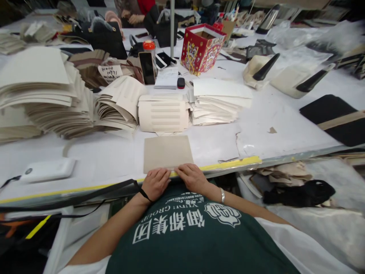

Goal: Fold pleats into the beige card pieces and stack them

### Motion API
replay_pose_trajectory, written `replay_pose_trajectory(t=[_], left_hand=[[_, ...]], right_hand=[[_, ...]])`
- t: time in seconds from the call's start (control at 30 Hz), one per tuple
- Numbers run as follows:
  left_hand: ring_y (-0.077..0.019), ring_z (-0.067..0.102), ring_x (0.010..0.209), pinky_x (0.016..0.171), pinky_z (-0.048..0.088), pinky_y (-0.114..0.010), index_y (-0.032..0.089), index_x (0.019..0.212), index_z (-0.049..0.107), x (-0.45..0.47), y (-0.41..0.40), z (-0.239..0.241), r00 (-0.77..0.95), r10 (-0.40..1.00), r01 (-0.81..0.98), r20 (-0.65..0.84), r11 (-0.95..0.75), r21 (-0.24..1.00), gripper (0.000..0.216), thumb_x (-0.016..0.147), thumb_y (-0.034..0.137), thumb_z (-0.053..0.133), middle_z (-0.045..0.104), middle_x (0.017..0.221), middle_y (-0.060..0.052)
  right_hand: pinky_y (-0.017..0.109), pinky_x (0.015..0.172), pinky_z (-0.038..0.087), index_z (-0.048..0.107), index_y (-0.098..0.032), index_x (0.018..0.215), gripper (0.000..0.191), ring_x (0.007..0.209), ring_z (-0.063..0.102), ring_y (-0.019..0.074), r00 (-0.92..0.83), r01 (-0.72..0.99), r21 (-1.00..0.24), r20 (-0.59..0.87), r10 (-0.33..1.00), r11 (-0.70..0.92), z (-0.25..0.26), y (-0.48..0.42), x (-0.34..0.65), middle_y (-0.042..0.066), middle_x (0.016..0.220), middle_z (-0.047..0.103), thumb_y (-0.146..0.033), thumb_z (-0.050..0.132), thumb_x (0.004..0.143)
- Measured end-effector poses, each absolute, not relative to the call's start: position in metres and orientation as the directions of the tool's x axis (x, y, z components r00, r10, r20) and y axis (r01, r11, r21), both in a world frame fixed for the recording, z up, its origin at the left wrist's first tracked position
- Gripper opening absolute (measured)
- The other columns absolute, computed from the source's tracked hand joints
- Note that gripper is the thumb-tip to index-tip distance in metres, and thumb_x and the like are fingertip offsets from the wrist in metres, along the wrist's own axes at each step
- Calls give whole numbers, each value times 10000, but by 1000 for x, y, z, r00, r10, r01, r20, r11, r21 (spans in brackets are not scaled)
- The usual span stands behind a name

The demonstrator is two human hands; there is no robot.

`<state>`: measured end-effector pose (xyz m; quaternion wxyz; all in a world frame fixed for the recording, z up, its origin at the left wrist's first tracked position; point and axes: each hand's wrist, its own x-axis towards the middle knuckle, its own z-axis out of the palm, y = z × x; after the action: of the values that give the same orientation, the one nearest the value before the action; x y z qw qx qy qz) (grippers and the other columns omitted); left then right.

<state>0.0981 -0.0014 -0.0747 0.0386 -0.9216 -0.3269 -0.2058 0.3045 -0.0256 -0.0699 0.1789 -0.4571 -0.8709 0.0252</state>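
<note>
Grey-beige card sheet (167, 153) lies flat on the white worktop (108, 152), its near edge at the yellow-taped front rim, straight ahead of the person. Roughly square, slightly wider than deep; long axis runs side to side, along the rim. Left hand (155, 183) rests palm down on the sheet's near-left corner, fingers curled over the edge, pressing rather than pinching; nothing enclosed in it. Right hand (192, 177) likewise flat on the near-right part of the same edge, fingers spread forward, no closed grip on anything. Both hands sit side by side, almost touching, so the sheet extends away from them toward the far side; neither hand clearly nearer, both on it. Just beyond the sheet: a cream ribbed panel stack (163, 114), touching or nearly touching the sheet's far edge, hard to tell which. Left of the sheet, apart from it, a white power bank (48, 169) with a dark cable. Beyond and left, fanned piles of cream card (48, 95); beyond and right, another cream stack (218, 101). Further back, a red patterned box (201, 48) and a phone (147, 67) standing upright.
</note>
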Motion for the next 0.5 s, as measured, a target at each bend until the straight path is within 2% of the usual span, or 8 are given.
replay_pose_trajectory(t=[0.1,0.2,0.3,0.37,0.5], left_hand=[[-228,536,917,789,437,-372,161,1081,570,85,-3,-76,635,648,686,420,-723,79,309,826,331,533,624,992,-93],[-223,531,928,799,444,-359,143,1081,568,68,-2,-74,594,666,705,451,-701,107,312,822,316,546,618,993,-102],[-179,542,812,739,450,-314,159,936,617,63,10,-64,587,680,690,439,-704,167,184,855,268,492,622,865,-73],[-163,535,769,718,441,-302,176,847,627,71,20,-57,606,679,672,415,-716,190,189,868,270,464,614,815,-56],[-188,523,865,761,419,-336,191,954,608,100,32,-54,701,641,621,313,-764,174,227,876,327,445,617,931,-68]], right_hand=[[345,808,390,562,-160,1144,355,935,464,215,-455,816,-247,282,845,522,-73,-30,312,96,1031,590,-109,430,818],[335,800,397,579,-152,1113,327,911,471,207,-400,833,-285,282,872,474,-70,-31,319,97,1007,596,-114,440,820],[333,771,405,611,-165,1038,269,848,482,197,-356,841,-328,266,896,431,-63,-25,319,83,922,605,-129,465,814],[336,773,405,609,-169,1037,254,853,488,196,-317,840,-358,285,904,408,-59,-19,312,81,913,604,-148,465,829],[340,812,403,586,-185,1091,267,921,484,196,-297,822,-391,325,898,413,-64,-11,298,87,990,595,-176,441,868]])
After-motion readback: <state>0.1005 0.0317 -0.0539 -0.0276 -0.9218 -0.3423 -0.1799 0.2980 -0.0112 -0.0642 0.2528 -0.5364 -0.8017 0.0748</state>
